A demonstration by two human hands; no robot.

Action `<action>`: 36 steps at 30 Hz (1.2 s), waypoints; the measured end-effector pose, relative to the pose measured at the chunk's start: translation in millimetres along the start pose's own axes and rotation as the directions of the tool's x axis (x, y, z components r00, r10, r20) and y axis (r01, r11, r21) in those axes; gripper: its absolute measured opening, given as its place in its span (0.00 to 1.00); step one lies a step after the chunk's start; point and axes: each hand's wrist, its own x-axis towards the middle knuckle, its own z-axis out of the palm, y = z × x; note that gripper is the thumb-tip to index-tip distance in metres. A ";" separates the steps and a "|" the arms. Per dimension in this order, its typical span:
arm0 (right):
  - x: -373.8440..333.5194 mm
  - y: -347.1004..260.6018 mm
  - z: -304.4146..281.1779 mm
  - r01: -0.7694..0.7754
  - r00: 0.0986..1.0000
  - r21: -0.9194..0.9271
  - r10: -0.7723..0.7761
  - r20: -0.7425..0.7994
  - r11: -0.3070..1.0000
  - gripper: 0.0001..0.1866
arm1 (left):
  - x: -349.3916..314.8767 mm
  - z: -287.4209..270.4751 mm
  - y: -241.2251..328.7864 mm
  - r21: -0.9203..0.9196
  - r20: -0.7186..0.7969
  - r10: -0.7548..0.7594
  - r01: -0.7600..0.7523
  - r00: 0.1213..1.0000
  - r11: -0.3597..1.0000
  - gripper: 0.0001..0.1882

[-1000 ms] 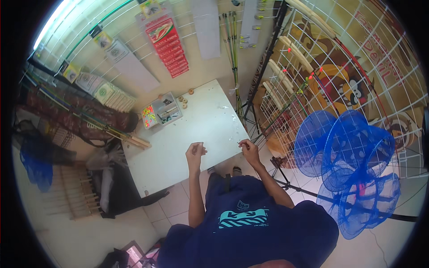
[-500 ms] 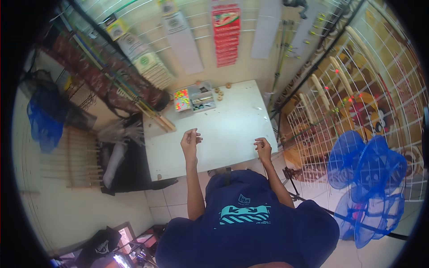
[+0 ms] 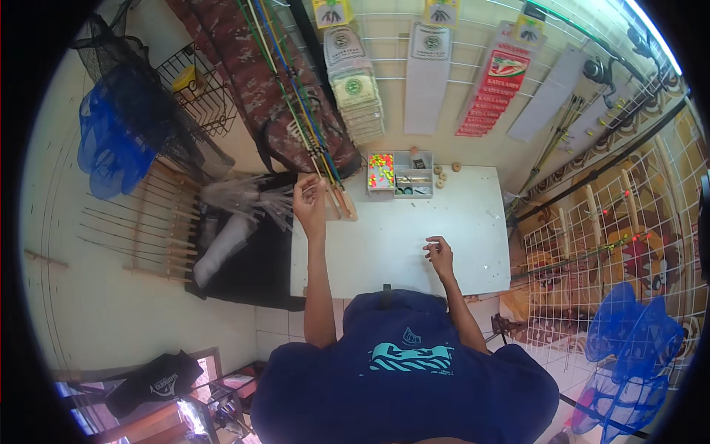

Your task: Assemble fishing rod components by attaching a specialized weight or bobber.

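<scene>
My left hand is over the left side of the white table, right beside the lower ends of several thin fishing rods. Its fingers are bent and apart, with nothing visible in them; whether they touch a rod I cannot tell. Over the right half of the table is my right hand, its fingers loosely curled and apart, holding nothing that I can see. Beyond both hands stands a clear compartment box. Its left section holds small bright red, yellow and green pieces; small tackle lies in the others.
Several tan rings lie right of the box. A camouflage rod bag leans behind the rods. Packets hang on the wall rack. White wire grid and blue nets flank the right side.
The view has shifted to the left, so the table sits further right in it. My left hand has moved left and away from me, toward the rods. My right hand stays over the table's right half.
</scene>
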 end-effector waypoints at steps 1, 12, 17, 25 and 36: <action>0.6 -4.4 9.8 -0.010 1.000 0.008 0.010 0.015 1.000 0.10 | 7.9 -3.8 -4.7 0.003 -0.002 0.000 0.000 1.000 1.000 0.14; -8.6 0.8 38.3 -0.066 0.996 0.041 0.064 0.065 0.997 0.09 | 28.2 32.6 -34.9 0.142 -0.024 0.040 -0.036 0.999 0.989 0.10; -19.0 6.7 30.4 -0.165 0.986 0.041 0.164 0.011 0.986 0.10 | 29.3 41.3 -44.2 0.258 -0.015 0.069 -0.063 0.997 0.964 0.10; -18.8 3.2 36.3 -0.164 0.985 0.025 0.162 0.058 0.986 0.09 | 24.8 32.5 -43.5 0.374 0.061 0.160 -0.171 0.985 0.911 0.08; 5.0 -31.6 55.1 -0.022 0.979 0.025 0.017 0.203 0.999 0.09 | -8.0 32.9 -40.0 0.290 0.208 0.092 -0.152 0.974 0.945 0.12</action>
